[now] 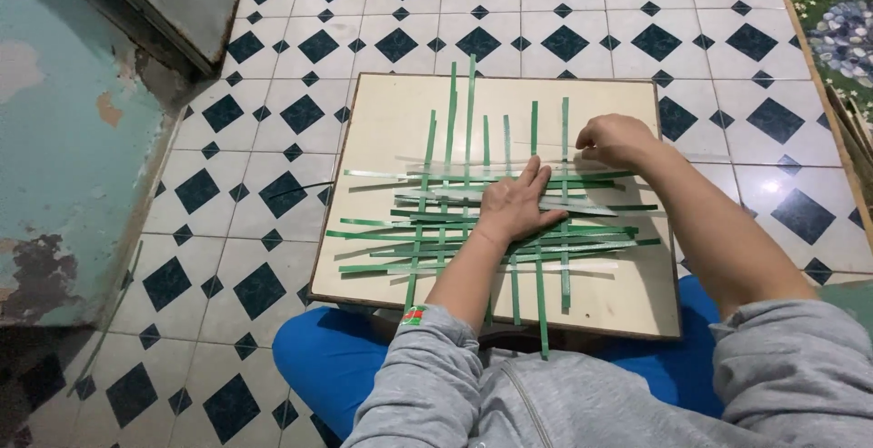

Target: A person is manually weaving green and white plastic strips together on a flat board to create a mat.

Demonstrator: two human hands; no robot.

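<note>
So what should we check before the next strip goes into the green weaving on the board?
1. Left hand pressing flat on the woven strips: ok.
2. Right hand at the far right edge of the weave, fingers on a strip: ok; whether it grips one, cannot tell.
3. Board resting on the lap, tilted or level: cannot tell.
4. Upright strips roughly parallel: ok, though their far ends stick out unevenly.
5. Crosswise strips snug together: not ok, some lie slanted with gaps between them.
6. Over-and-under order correct at each crossing: cannot tell, too fine to see.
</note>
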